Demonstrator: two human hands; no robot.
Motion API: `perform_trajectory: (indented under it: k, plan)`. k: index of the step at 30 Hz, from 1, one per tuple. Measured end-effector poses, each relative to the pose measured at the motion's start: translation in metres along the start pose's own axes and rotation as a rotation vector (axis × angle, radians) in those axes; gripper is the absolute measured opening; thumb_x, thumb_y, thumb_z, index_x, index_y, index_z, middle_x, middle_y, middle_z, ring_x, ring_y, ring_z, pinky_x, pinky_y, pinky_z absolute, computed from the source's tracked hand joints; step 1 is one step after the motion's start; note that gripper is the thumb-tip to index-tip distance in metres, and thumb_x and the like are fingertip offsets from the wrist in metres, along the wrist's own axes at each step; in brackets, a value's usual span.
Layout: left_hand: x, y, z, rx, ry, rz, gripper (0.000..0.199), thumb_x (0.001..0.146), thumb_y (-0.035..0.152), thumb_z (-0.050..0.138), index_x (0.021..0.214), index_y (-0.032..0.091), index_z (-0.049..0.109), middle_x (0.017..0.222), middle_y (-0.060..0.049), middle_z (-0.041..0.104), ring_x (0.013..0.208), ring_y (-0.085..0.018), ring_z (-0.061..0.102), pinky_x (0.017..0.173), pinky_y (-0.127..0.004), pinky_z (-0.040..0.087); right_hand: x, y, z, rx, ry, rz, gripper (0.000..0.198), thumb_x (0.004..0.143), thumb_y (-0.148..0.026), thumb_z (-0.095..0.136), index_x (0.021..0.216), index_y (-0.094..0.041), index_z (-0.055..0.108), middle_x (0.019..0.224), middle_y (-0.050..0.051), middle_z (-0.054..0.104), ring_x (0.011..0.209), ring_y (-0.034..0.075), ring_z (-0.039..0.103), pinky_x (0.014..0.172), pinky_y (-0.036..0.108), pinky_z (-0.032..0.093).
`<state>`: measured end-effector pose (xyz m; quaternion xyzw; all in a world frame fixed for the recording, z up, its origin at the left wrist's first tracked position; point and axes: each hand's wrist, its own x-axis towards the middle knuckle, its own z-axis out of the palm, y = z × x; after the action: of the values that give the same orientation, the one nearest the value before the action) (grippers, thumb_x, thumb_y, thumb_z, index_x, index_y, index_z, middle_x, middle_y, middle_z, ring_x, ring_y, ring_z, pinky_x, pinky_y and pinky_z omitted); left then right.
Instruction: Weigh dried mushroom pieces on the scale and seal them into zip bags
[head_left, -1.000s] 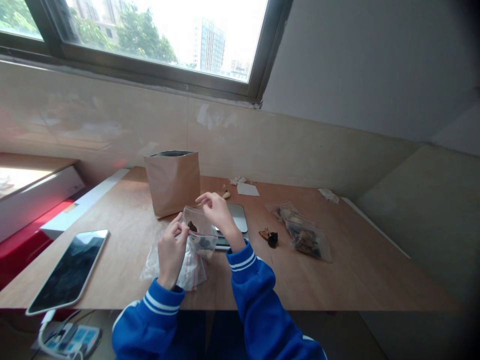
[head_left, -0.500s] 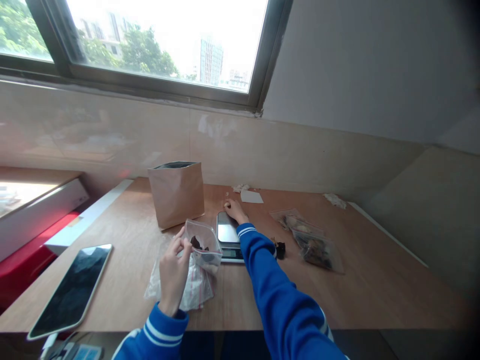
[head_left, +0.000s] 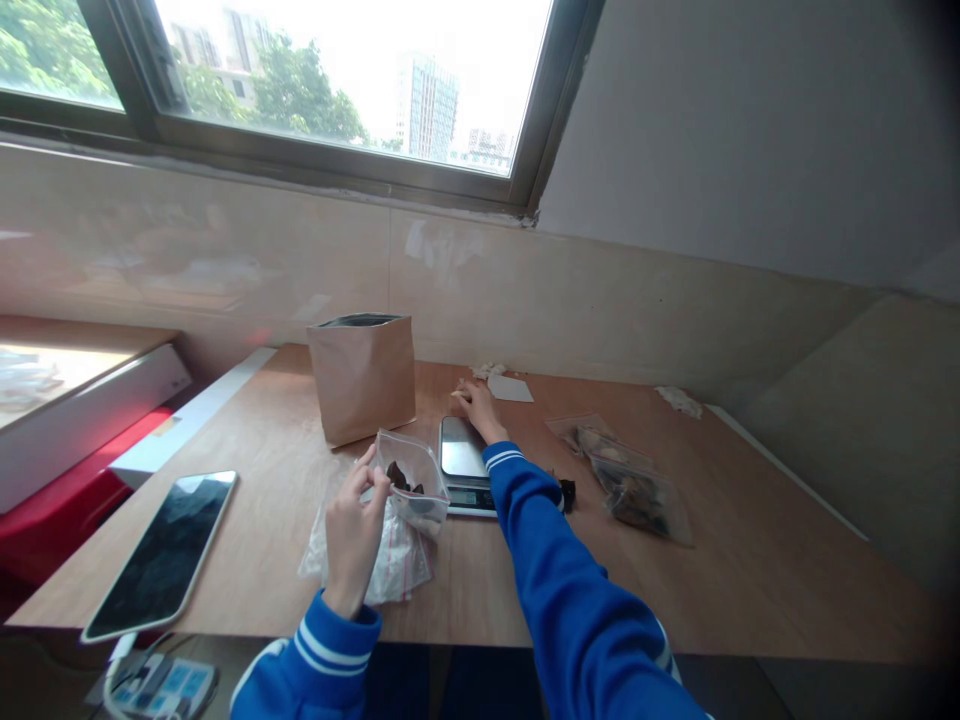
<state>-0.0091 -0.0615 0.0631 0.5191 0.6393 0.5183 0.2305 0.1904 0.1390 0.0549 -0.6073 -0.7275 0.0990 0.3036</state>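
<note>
My left hand [head_left: 356, 535] pinches the rim of a clear zip bag [head_left: 427, 505], which stands open with dark dried pieces [head_left: 401, 480] inside. Beneath it lie flat clear plastic bags [head_left: 394, 575]. My right hand [head_left: 481, 408] stretches over a kitchen scale [head_left: 463, 450], its fingers closed at the scale's far edge. Something small and pale shows at those fingertips, too small to name. The steel plate of the scale is partly covered by my right arm, and so is its display. Dark dried bits [head_left: 568, 495] lie beside my right sleeve.
A brown paper bag [head_left: 364, 385] stands upright, its top open, left of the scale. Filled clear bags [head_left: 641, 495] lie to the right. At the back are a white card [head_left: 511, 388] and crumpled tissue [head_left: 679, 402]. A tablet [head_left: 165, 560] with a cable lies at the left.
The view has shifted slightly, so the table's things sit a little further right and higher. Both hands stay in nearly the same places, the left still on the zip bag.
</note>
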Motion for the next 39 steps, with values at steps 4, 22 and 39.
perform_trajectory:
  k: [4, 22, 39]
  plan:
    - [-0.001, 0.001, 0.001, 0.013, 0.007, -0.007, 0.035, 0.088, 0.048, 0.045, 0.066, 0.022, 0.054, 0.137, -0.004, 0.057, 0.113, -0.027, 0.061, 0.089, -0.035, 0.045, -0.015, -0.042, -0.022, 0.402, 0.019, -0.061, 0.03, 0.09, -0.043, 0.053, 0.101, -0.018, 0.067, 0.094, 0.005, 0.069, 0.085, 0.016, 0.061, 0.076, 0.026, 0.047]
    - [-0.006, 0.005, 0.005, 0.002, 0.046, 0.066, 0.032, 0.089, 0.044, 0.045, 0.069, 0.022, 0.057, 0.137, -0.008, 0.057, 0.121, -0.028, 0.055, 0.1, -0.041, 0.042, -0.081, -0.171, -0.054, -0.164, -0.41, -0.05, 0.028, 0.089, -0.04, 0.058, 0.099, -0.014, 0.059, 0.096, 0.015, 0.071, 0.09, 0.027, 0.068, 0.068, 0.029, 0.045]
    - [-0.013, 0.0, 0.007, -0.031, 0.078, 0.02, 0.032, 0.09, 0.043, 0.045, 0.094, 0.021, 0.068, 0.127, -0.008, 0.064, 0.109, -0.025, 0.062, 0.094, -0.037, 0.046, -0.098, -0.132, -0.033, 0.043, -0.676, -0.525, 0.022, 0.086, -0.01, 0.052, 0.09, -0.016, 0.072, 0.092, 0.009, 0.074, 0.081, 0.021, 0.065, 0.069, 0.027, 0.042]
